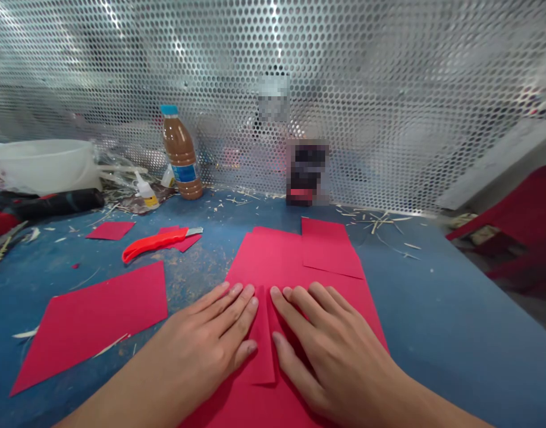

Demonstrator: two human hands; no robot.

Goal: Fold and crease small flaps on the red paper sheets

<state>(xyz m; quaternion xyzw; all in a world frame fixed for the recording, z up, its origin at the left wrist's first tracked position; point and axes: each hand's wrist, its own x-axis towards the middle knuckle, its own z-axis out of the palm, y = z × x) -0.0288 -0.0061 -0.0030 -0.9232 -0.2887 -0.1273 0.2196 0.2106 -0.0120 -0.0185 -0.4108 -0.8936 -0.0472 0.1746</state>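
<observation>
pressing down in the head view with 2 bare hands, both open and resting on paper rather than clasping it. laying the left hand (206,342) nearly flat, with fingers straight and slightly parted, over a folded red strip (264,351). setting the right hand (329,336) just beside the strip's right edge, with fingers loosely bent and touching the red sheet (275,252) beneath. cannot tell how far the strip runs under the left hand. finding the sheet on the blue desk (433,333), with a smaller red rectangle (329,246) on its upper right part. seeing, to the left, a loose red piece (99,315) and, beyond it, a red-handled cutter (154,241) lying across a red scrap (190,242), with blade pointing right. noting, farther back, a brown-filled bottle (180,148) with a blue cap, standing near a small white bottle (146,191), plus a white basin (45,166) behind a black tool (68,205). spotting a perforated metal panel (210,59) along the back.
</observation>
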